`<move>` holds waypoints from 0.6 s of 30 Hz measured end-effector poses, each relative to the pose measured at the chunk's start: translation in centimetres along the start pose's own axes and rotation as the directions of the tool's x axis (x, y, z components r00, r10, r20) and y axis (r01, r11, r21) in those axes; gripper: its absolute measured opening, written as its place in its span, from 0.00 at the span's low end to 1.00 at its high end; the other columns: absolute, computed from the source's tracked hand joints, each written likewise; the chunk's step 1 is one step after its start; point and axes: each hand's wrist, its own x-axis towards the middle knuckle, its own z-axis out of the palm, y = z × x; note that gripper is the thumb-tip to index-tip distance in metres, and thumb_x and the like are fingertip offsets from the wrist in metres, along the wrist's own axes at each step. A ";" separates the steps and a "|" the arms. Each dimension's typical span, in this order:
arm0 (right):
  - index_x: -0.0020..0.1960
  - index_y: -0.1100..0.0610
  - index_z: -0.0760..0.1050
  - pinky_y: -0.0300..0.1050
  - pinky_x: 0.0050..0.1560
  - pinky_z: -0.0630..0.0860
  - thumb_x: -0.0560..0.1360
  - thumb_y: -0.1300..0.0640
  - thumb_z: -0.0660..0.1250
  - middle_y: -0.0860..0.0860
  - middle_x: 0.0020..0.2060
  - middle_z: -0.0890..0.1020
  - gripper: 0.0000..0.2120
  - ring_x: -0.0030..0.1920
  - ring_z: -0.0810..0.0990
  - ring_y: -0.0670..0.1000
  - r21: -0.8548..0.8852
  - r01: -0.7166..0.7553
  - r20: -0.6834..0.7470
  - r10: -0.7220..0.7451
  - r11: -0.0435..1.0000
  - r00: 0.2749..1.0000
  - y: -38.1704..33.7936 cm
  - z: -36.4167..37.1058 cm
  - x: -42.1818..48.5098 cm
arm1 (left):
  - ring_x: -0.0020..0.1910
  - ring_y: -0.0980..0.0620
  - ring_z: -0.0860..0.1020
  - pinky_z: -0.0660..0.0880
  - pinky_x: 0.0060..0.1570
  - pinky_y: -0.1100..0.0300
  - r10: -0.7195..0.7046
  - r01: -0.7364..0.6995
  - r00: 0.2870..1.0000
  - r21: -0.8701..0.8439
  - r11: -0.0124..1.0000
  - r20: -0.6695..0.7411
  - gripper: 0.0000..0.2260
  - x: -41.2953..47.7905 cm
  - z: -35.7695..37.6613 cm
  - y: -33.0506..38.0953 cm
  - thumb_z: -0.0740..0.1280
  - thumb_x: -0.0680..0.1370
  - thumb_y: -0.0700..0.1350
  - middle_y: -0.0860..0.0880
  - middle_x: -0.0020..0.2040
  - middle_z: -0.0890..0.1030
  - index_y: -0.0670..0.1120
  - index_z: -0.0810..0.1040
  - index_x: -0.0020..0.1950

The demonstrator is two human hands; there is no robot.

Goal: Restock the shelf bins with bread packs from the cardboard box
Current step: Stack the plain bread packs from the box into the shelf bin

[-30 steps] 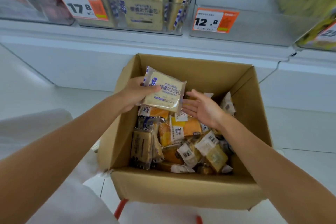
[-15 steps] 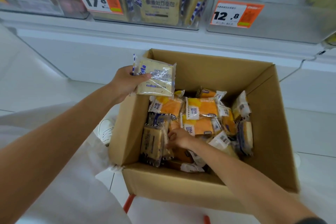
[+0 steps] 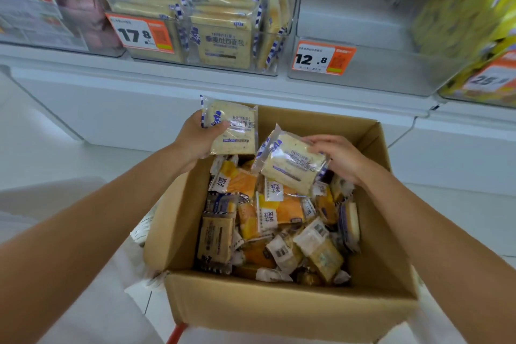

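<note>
The left hand grips one pale bread pack over the far-left corner of the cardboard box. The right hand pinches a second pack, tilted, above the packs inside, below the shelf bin.

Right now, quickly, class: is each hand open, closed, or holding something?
Left hand: holding a blue-striped toast pack above the cardboard box.
Right hand: holding a second toast pack of the same kind.
</note>
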 end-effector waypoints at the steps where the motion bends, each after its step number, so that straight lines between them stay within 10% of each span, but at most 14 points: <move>1: 0.54 0.54 0.81 0.50 0.49 0.79 0.76 0.66 0.65 0.56 0.50 0.85 0.12 0.52 0.83 0.55 0.027 0.018 0.022 -0.018 0.999 1.000 -1.2 -0.3 -0.1 | 0.27 0.61 0.77 0.69 0.21 0.69 0.012 -0.012 1.000 0.012 1.000 0.016 0.15 -0.2 0.3 0.3 0.66 0.81 0.45 0.44 0.51 0.82 0.41 0.73 0.66; 3: 0.58 0.54 0.79 0.47 0.46 0.78 0.75 0.64 0.67 0.56 0.50 0.84 0.13 0.51 0.83 0.55 0.109 0.049 0.015 -0.051 0.993 0.999 -3.3 0.0 -0.2 | 0.42 0.55 0.84 0.80 0.38 0.63 0.028 -0.028 0.997 -0.006 1.000 0.069 0.21 -0.9 0.8 1.3 0.67 0.80 0.53 0.37 0.60 0.79 0.44 0.71 0.68; 6: 0.60 0.55 0.76 0.42 0.39 0.78 0.72 0.62 0.72 0.56 0.47 0.82 0.17 0.45 0.82 0.55 0.169 0.138 -0.144 -0.114 0.976 0.983 -5.7 2.1 0.1 | 0.69 0.43 0.72 0.69 0.66 0.39 0.005 -0.003 0.978 -0.008 1.000 0.207 0.46 -1.5 1.4 2.6 0.68 0.61 0.77 0.45 0.71 0.73 0.53 0.67 0.73; 12: 0.66 0.52 0.66 0.55 0.55 0.80 0.70 0.45 0.74 0.54 0.56 0.79 0.30 0.52 0.82 0.54 0.096 0.201 -0.227 -0.176 0.975 0.958 -9.7 8.4 -0.1 | 0.60 0.47 0.80 0.72 0.63 0.39 0.027 0.017 0.973 -0.187 0.982 0.231 0.46 -1.1 0.4 4.0 0.78 0.57 0.67 0.48 0.62 0.81 0.49 0.71 0.70; 18: 0.65 0.56 0.73 0.42 0.35 0.80 0.70 0.60 0.74 0.56 0.55 0.83 0.25 0.48 0.85 0.54 0.170 0.050 0.148 -0.076 0.984 0.986 -14.5 10.3 -0.4 | 0.51 0.45 0.84 0.78 0.57 0.42 0.133 -0.090 0.978 -0.252 0.964 0.162 0.15 -1.0 -3.9 8.0 0.70 0.77 0.45 0.43 0.52 0.85 0.42 0.77 0.62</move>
